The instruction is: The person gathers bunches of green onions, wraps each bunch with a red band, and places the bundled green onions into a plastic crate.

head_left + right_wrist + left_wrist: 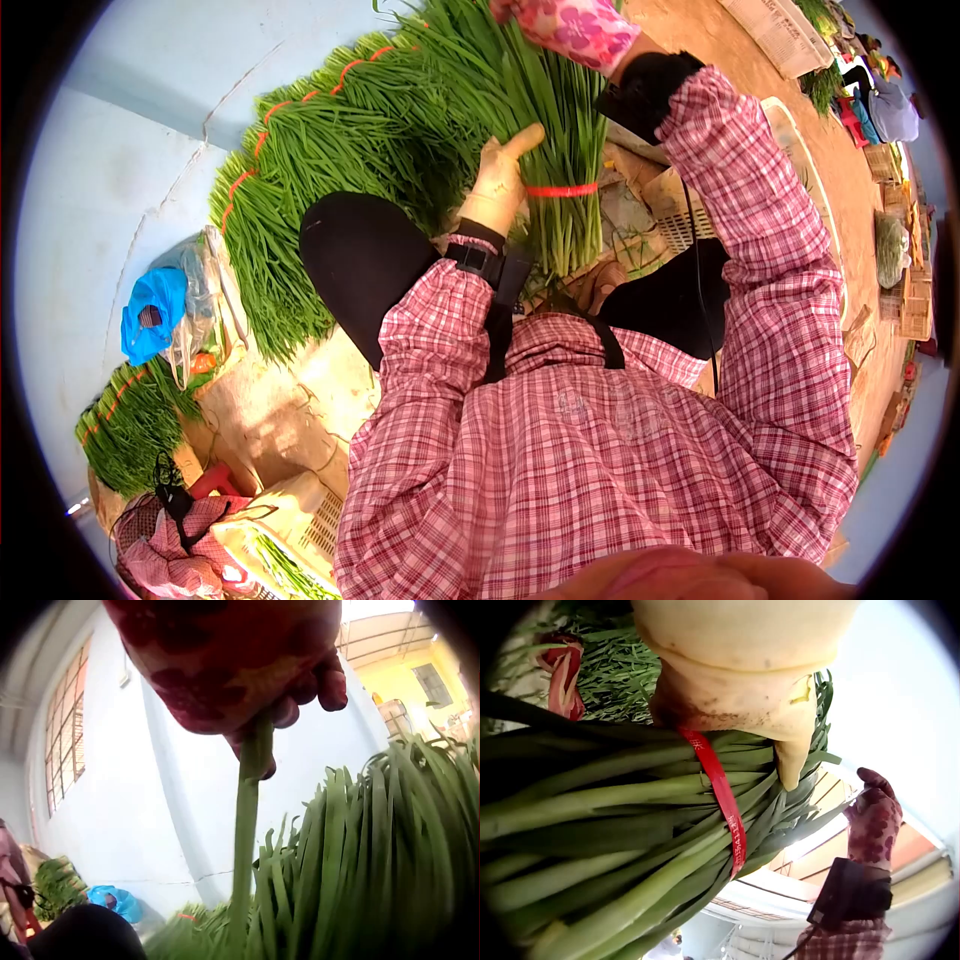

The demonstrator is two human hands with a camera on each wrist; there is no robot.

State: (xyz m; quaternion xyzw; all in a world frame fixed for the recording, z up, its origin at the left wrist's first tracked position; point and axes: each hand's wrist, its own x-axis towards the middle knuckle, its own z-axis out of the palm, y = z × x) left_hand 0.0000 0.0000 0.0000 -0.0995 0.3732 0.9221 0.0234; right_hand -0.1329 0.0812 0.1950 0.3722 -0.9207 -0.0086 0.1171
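A bundle of garlic chives (562,130) stands in front of me, its long flat leaves pointing away and its pale stems towards my lap. Around it runs a printed red band (721,796). My left hand (497,182), in a cream rubber glove, grips the bundle beside the band, thumb along the leaves. At the leaf tips is my right hand (582,30) in a pink flowered glove. In the right wrist view that hand pinches a single chive leaf (244,825) above the other tips. The head view cuts off its fingertips.
Many more banded chive bundles (350,130) lie against the pale wall (150,130) on the left. A blue plastic bag (155,312) sits by the wall. My knees (350,260) flank the work. Crates (680,205) stand to the right, and people (885,100) sit farther off.
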